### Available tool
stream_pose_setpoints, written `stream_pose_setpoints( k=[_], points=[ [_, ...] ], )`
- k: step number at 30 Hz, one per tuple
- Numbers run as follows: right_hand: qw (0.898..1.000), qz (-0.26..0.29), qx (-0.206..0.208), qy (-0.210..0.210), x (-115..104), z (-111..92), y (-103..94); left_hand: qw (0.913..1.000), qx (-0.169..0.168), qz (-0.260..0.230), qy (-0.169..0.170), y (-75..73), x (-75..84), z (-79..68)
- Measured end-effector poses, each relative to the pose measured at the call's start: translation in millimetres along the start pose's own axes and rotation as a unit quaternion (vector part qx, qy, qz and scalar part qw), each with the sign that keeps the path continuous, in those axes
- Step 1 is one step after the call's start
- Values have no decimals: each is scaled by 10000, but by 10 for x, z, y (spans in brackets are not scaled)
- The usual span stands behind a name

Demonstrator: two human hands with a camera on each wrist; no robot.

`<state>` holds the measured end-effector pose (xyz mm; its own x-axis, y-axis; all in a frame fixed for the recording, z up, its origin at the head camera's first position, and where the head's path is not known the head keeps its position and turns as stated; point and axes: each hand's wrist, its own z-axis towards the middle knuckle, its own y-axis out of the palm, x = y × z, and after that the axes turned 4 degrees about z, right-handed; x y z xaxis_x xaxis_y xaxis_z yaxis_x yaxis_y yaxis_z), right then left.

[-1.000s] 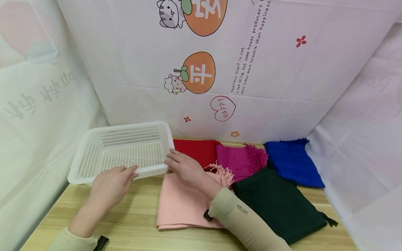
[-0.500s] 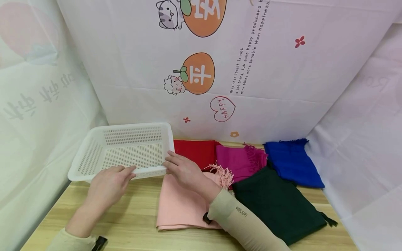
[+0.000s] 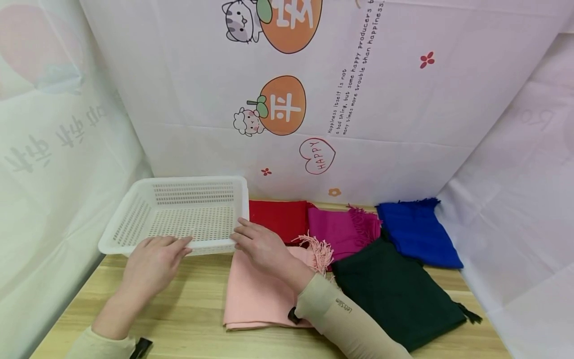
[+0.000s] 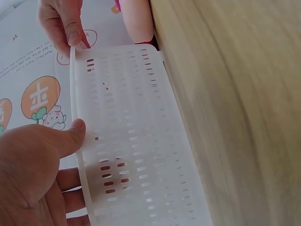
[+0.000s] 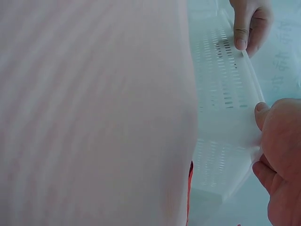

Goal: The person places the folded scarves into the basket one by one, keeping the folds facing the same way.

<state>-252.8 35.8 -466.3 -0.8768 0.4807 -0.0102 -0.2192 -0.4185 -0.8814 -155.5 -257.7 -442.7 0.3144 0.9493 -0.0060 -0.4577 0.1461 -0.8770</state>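
Note:
A white perforated plastic basket (image 3: 193, 219) sits at the back left of the wooden table, with nothing inside it. My left hand (image 3: 154, 262) grips its near rim; in the left wrist view the thumb (image 4: 75, 134) lies on the outer wall while the fingers reach over to the inner side. At the near right corner my right hand (image 3: 262, 247) pinches the rim, its thumb (image 5: 261, 113) outside. Below my right forearm lies a folded pink scarf (image 3: 260, 294) with fringe. Just right of the basket is a folded red cloth (image 3: 280, 219).
A magenta fringed scarf (image 3: 334, 227), a blue scarf (image 3: 419, 234) and a dark green scarf (image 3: 399, 294) lie folded to the right. White printed sheets (image 3: 385, 99) wall in the back and both sides. Bare wood (image 3: 188, 309) shows along the front of the table (image 3: 179, 334).
The basket has turned slightly and its near left corner has shifted a little back. Both hands keep their hold on the rim and have moved slightly with it. The scarves have stayed put.

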Motion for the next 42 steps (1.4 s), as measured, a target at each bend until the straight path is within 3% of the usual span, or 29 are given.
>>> stream_pose_setpoints(
  k=[15, 23, 35, 42],
  points=[
    [9996, -277, 100, 16, -56, -6, -8, 9994, 285, -175, 20, 71, -64, 6],
    [9994, -106, 334, -61, -88, -3, 18, 9995, 167, -261, -59, 64, -83, 14],
    [9984, -431, 350, -59, -190, 20, 34, 9990, 300, -319, -28, 86, -144, -7],
    [9985, -524, 98, 161, -253, 32, 33, 9987, 360, -348, 11, 81, -177, -15]
  ],
)
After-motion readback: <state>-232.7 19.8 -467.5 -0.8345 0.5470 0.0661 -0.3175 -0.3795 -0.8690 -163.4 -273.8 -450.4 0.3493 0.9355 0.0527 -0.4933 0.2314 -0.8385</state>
